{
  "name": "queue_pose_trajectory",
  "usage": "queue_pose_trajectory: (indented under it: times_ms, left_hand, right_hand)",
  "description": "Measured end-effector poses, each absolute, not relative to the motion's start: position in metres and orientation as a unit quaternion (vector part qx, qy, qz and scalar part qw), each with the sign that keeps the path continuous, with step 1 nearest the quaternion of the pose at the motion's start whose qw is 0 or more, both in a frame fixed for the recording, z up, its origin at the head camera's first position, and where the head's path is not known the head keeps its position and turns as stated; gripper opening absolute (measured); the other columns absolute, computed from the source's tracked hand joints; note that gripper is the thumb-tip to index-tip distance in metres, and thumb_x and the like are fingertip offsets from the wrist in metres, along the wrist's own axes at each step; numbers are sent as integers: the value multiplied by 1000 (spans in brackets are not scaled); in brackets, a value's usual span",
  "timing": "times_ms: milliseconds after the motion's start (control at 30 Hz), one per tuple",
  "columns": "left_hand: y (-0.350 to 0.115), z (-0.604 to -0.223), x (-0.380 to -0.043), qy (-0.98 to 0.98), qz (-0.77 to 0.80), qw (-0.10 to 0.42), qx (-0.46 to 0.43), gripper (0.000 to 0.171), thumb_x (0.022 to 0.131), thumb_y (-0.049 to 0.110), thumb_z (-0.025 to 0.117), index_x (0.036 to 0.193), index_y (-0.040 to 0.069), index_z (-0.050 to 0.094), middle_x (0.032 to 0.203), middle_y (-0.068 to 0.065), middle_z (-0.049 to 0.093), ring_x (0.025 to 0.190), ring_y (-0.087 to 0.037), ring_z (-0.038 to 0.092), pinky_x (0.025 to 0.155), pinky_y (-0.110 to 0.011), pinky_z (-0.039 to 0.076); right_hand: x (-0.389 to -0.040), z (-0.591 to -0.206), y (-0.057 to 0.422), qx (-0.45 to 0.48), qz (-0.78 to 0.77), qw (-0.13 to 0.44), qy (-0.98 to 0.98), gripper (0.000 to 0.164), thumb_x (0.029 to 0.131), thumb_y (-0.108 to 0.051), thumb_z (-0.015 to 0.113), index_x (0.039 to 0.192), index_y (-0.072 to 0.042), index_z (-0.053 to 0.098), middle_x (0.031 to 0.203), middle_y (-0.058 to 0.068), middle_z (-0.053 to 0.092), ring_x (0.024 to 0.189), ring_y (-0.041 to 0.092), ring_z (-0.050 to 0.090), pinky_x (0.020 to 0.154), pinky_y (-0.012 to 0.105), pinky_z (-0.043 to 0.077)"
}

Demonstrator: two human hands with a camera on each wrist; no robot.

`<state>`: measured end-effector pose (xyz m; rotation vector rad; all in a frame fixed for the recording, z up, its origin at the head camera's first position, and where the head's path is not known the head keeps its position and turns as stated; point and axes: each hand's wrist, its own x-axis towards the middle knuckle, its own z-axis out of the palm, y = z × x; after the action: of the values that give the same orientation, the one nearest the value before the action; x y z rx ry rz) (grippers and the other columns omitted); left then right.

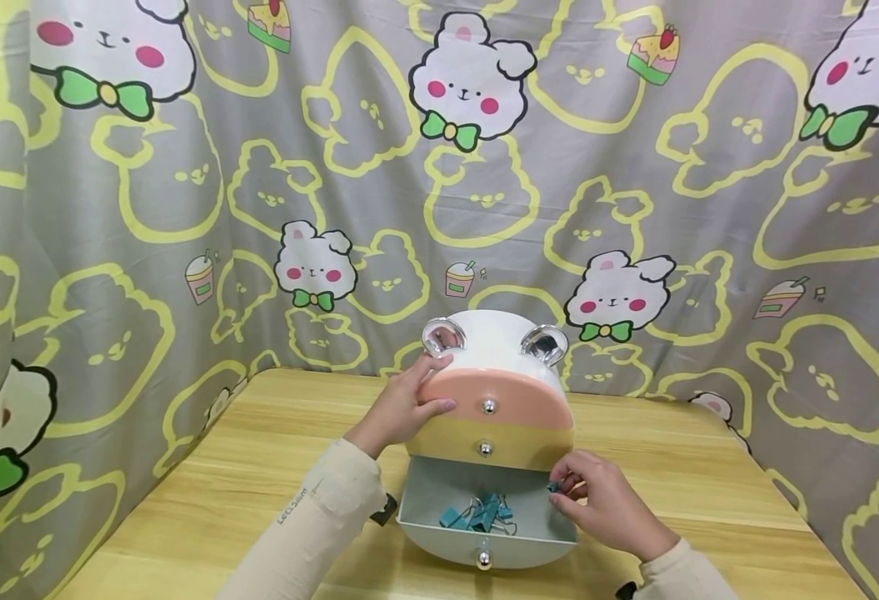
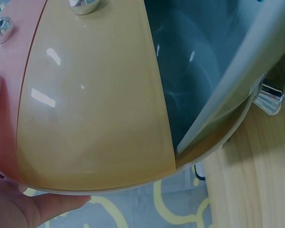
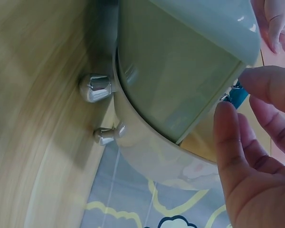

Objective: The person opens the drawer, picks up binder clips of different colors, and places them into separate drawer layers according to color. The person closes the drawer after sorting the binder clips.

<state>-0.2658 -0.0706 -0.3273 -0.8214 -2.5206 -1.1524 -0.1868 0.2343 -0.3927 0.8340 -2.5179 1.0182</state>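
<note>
A small storage box with stacked drawers point(image 1: 494, 408) stands on the table, its front pink, yellow and pale grey-green. The bottom drawer point(image 1: 439, 542) is pulled out, and several teal binder clips point(image 1: 484, 512) lie in it. My left hand point(image 1: 409, 404) grips the box's upper left side, thumb on the pink front and the other fingers at the side. Between thumb and fingertips my right hand point(image 1: 606, 500) pinches a teal binder clip point(image 3: 237, 96) by the drawer's right edge. The left wrist view shows the yellow drawer front point(image 2: 95, 104) close up.
Two shiny silver ear shapes point(image 1: 544, 344) stick out at the top of the box. Round silver knobs point(image 1: 486, 448) sit on the drawer fronts, and silver feet point(image 3: 96, 88) are under the box. A patterned curtain point(image 1: 379, 200) hangs behind the wooden table point(image 1: 259, 450).
</note>
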Motion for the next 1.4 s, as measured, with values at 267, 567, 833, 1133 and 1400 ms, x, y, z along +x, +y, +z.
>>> queue_pose_trajectory:
  times_ms: [267,567,833,1133,1400]
  left_hand:
    - [-70,-328,-268,-864,-394,131,-284,58,87,26,73,139,21,47,109,-9,61,86,-20,57,82,-43,48]
    - [-70,-326,-269,-870,-388,126,-278,59,87,25,74,140,21,46,110,-9,60,87,-21,57,82,-43,48]
    - [-73,-333,-272,-861,-402,147,-274,75,85,32,76,147,24,33,131,-14,51,103,-30,54,90,-51,44]
    - [-99,-366,-258,-850,-461,75,-244,111,86,52,68,154,8,-8,158,-24,8,141,-43,21,108,-58,24]
    - [-129,-399,-233,-862,-407,-28,-302,130,74,76,61,150,-7,-4,155,-31,9,139,-46,20,108,-58,23]
  right_hand:
    - [-189,-391,232,287,355,139,-879,21,81,-3,77,88,-14,59,86,-5,55,75,6,58,63,23,54]
    - [-189,-389,231,287,354,147,-878,18,82,-4,76,88,-10,60,85,-2,57,74,6,58,62,24,54]
    - [-192,-394,236,205,399,203,-871,19,82,-4,76,95,-6,62,88,1,61,74,5,59,64,26,54]
    - [-193,-405,257,143,453,192,-859,50,84,-10,76,124,4,50,116,16,59,97,25,60,79,30,54]
    - [-191,-420,274,267,429,87,-859,98,75,-17,85,145,11,23,144,33,35,122,53,41,92,44,48]
